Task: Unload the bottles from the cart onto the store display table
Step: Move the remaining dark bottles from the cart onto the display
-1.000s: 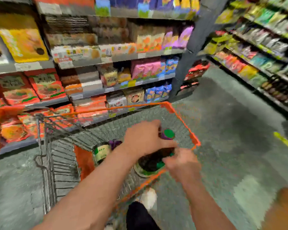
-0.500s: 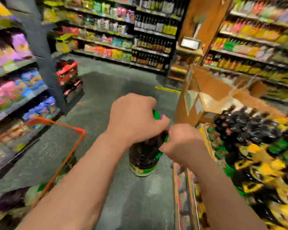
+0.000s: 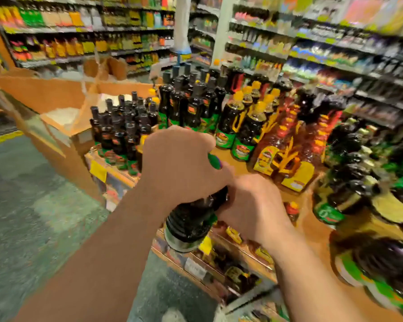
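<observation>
Head view: both hands carry one dark bottle (image 3: 193, 219) at frame centre. Left hand (image 3: 182, 163) wraps its green-capped top, right hand (image 3: 251, 205) grips its side, fingers curled round it. Its long axis tilts, base toward the camera. Bare worktop (image 3: 240, 166) lies just beyond, upper right.

Bright store light, motion-blurred, edges warped

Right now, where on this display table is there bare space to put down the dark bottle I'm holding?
Bare wood shows just beyond your left hand, bordered by the green-labelled dark bottles behind and the amber yellow-labelled bottles to the right. More bare tabletop lies right of your right hand. The back and right side are crowded.
</observation>
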{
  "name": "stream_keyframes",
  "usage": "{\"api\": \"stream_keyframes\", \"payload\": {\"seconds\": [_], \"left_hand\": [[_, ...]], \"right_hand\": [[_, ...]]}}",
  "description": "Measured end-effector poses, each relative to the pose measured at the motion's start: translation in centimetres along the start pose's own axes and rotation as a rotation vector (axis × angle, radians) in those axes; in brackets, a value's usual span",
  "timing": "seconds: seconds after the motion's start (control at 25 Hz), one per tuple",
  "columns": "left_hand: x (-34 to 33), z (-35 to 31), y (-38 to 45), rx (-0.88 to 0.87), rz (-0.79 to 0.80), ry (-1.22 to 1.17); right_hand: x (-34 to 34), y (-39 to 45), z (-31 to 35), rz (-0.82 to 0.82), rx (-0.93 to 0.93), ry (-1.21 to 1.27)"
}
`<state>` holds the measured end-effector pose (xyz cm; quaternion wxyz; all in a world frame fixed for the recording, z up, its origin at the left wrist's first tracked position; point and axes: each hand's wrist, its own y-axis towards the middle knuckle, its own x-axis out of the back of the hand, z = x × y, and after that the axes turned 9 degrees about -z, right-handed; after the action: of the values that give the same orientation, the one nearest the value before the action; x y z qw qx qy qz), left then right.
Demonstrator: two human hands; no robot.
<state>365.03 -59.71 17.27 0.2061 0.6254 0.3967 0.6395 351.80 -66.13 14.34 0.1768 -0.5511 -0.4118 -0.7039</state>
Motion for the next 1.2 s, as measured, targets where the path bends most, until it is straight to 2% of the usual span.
{"api": "stream_keyframes", "payload": {"seconds": [0.16, 0.28, 0.36, 0.48, 0.64, 0.92, 1.0, 1.2], "left_hand": [[-1.8, -6.5, -0.6, -0.142, 0.021, -0.295], [-3.1, -12.3, -1.3, -0.303, 0.156, -0.298], [-3.4, -16.6, -1.5, -0.394, 0.183, -0.267], [-4.4, -22.1, -2.2, -0.476, 0.349, -0.321], [-6.2, -30.6, -2.6, -0.623, 0.367, -0.321], [-10.1, -47.5, -3.7, -0.839, 0.486, -0.355], [-10.9, -51.3, -3.9, -0.887, 0.562, -0.37], [-13.2, -57.8, -4.1, -0.958, 0.711, -0.45]], "right_hand": [[2.3, -6.4, -3.9, 0.038, -0.262, -0.096], [3.7, -11.3, -6.8, 0.055, -0.437, -0.164], [4.4, -14.5, -9.1, 0.065, -0.525, -0.189], [5.2, -18.5, -13.1, 0.061, -0.595, -0.227], [6.4, -23.2, -20.2, 0.112, -0.67, -0.251], [7.7, -31.8, -33.9, 0.154, -0.819, -0.3], [8.0, -34.0, -36.9, 0.152, -0.891, -0.319], [8.1, -37.4, -40.7, 0.048, -1.115, -0.267]]}}
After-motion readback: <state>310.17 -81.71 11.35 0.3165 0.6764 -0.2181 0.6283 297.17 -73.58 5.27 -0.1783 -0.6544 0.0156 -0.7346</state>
